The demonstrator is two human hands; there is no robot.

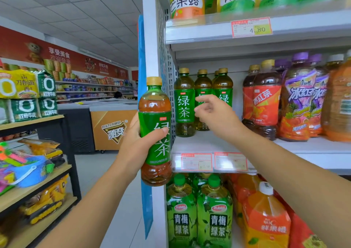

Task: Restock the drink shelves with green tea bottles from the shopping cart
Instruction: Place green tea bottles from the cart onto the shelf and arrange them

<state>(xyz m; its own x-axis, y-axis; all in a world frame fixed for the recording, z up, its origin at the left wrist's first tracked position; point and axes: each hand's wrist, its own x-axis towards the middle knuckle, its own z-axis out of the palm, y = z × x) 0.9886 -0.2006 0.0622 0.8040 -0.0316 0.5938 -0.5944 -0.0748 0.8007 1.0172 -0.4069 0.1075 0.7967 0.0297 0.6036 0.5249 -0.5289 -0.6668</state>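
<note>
Green tea bottle (154, 132), gold cap, green label, upright just left of shelf post (150, 39), left hand (140, 141) grip clamped around its middle, right hand (214, 113) fingers apart, perhaps touching shelved green tea bottles (184, 103)

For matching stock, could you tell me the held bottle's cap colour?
Golden yellow cap, clearest in the head view.

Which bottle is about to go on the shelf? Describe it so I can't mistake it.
Find the white shelf upright left of the drinks. The green tea bottle is just in front of it, held upright in the left hand; unlike the shelved green teas, it stands off the shelf.
</note>
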